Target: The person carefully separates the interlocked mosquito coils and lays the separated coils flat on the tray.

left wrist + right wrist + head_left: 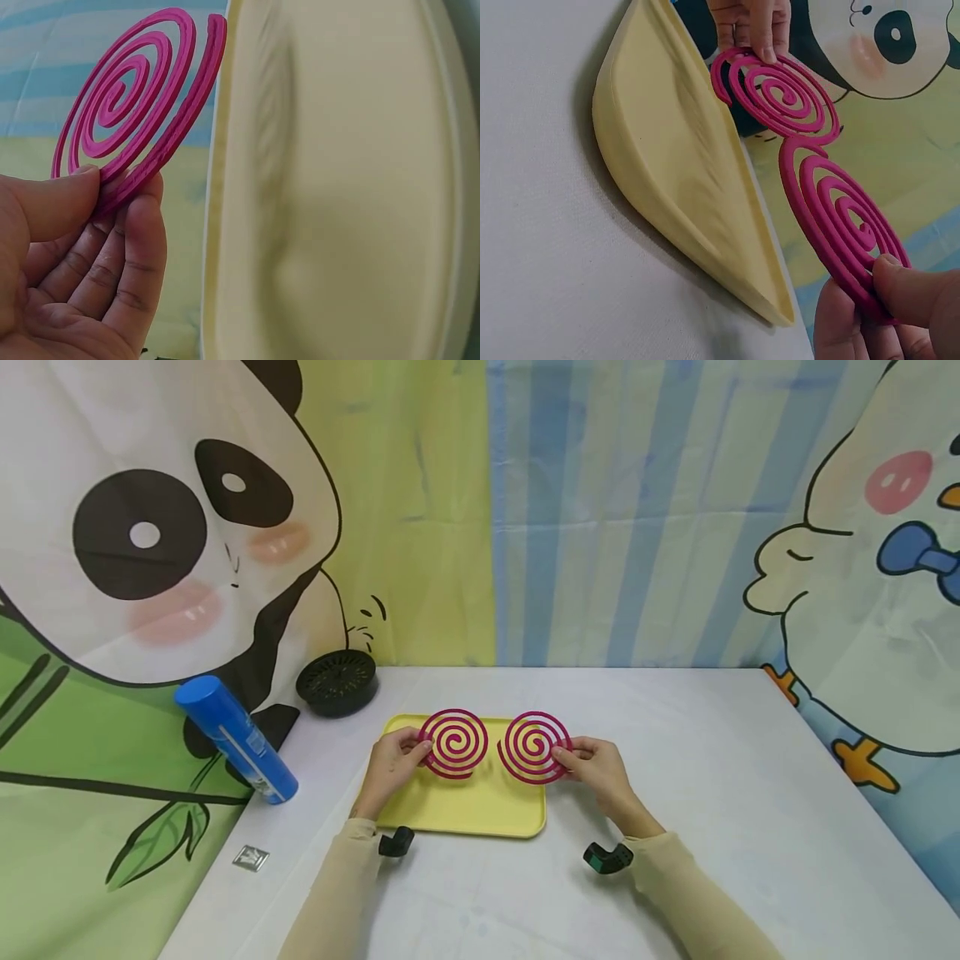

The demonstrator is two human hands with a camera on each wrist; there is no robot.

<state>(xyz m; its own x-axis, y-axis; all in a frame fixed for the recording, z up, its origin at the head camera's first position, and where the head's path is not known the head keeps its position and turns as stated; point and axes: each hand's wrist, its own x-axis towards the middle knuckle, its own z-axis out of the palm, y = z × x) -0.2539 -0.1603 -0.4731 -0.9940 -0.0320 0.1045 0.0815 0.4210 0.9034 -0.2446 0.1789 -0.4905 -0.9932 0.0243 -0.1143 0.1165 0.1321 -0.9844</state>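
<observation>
Two magenta spiral mosquito coils are held upright above a yellow tray (465,818), side by side with a narrow gap in the head view. My left hand (391,768) pinches the left mosquito coil (454,743) at its outer edge, thumb in front and fingers behind, as the left wrist view also shows. At the far edge of the right mosquito coil (517,768), my right hand (602,774) pinches the outer rings between thumb and fingers. Both coils look whole and separate.
On the white table (712,777), a blue spray can (238,739) stands at the left. Behind it is a round black slotted holder (337,683). A small silvery metal piece (251,858) lies near the left edge. Printed curtains rise behind the table.
</observation>
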